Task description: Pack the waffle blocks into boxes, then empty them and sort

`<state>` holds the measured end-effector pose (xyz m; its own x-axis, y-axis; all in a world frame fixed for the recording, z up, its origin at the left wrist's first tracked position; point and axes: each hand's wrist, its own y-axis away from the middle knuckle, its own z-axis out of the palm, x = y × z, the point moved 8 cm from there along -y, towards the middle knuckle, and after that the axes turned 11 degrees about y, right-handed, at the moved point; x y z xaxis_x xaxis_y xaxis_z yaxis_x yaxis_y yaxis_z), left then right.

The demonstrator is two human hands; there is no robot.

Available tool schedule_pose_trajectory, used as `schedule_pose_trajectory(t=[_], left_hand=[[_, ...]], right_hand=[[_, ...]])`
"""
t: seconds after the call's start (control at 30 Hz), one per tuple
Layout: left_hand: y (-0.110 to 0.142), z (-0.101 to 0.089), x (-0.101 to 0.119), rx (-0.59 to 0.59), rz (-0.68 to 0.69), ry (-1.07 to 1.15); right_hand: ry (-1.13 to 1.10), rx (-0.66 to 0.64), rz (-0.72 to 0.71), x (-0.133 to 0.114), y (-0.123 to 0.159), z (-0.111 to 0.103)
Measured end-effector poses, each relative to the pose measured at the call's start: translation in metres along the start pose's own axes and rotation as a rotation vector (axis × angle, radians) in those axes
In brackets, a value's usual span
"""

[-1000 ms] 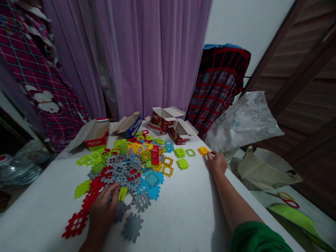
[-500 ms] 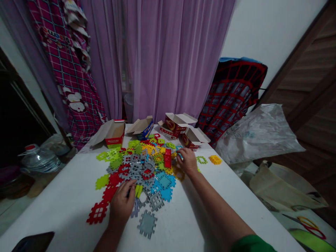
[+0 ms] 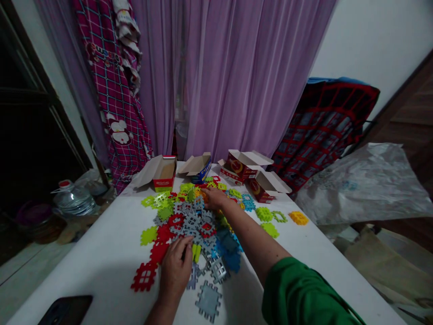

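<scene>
Colourful plastic interlocking tiles with notched edges lie in a heap, grey tiles [image 3: 191, 220] in its middle. My left hand [image 3: 176, 266] rests at the heap's near side with loosely bent fingers. Its thumb stands apart from the fingers, and I see nothing held. Beside its fingertips lie narrow yellow-green pieces [image 3: 196, 253]. My right hand [image 3: 214, 198] reaches to the far part of the heap, its fingers stretched down at a yellow-orange tile [image 3: 203, 195]. Whether it grips that tile I cannot make out. Red tiles [image 3: 143, 276] lie left of my left hand, a square grey tile [image 3: 208, 299] to its right.
Open cardboard boxes stand at the back: a red-green box [image 3: 164, 183], a blue box [image 3: 203, 172] and dark red boxes [image 3: 260, 189]. Yellow tiles [image 3: 298, 218] and green tiles [image 3: 269, 229] lie at the right. A phone [image 3: 67, 310] lies at the table's front left.
My right hand has moved left and away from me, from the heap's right side to its far middle. My left hand stays near the same pieces. The view has turned slightly left.
</scene>
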<state>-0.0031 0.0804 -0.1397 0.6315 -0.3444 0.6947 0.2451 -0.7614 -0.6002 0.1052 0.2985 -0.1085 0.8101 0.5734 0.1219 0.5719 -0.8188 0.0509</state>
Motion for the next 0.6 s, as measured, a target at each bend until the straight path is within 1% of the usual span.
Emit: schedule_pose_trajectory(t=[0.1,0.17,0.27,0.33,0.4,0.47,0.53,0.6], left_hand=[[0.001,0.001,0.000,-0.001,-0.002,-0.007],[0.001,0.001,-0.001,-0.002,-0.005,-0.013],[0.002,0.001,-0.002,-0.001,-0.011,-0.014],[0.002,0.001,-0.003,-0.003,-0.015,-0.011],[0.001,0.001,-0.003,-0.010,-0.023,-0.008],[0.001,0.002,-0.003,-0.021,-0.034,-0.002],[0.001,0.002,-0.003,-0.025,-0.044,0.007],[0.000,0.002,-0.002,-0.025,-0.047,0.014]], right_hand=[[-0.005,-0.046,-0.006,-0.007,-0.011,0.001],[-0.018,-0.052,-0.020,-0.013,-0.013,-0.003],[-0.044,-0.031,-0.047,-0.020,-0.010,-0.015],[-0.063,-0.002,-0.057,-0.019,-0.003,-0.025],[-0.086,0.022,-0.068,-0.013,0.008,-0.033],[-0.177,0.027,-0.109,-0.003,0.022,-0.035],[-0.356,0.018,-0.169,0.009,0.038,-0.034],[-0.527,0.019,-0.187,0.024,0.054,-0.029]])
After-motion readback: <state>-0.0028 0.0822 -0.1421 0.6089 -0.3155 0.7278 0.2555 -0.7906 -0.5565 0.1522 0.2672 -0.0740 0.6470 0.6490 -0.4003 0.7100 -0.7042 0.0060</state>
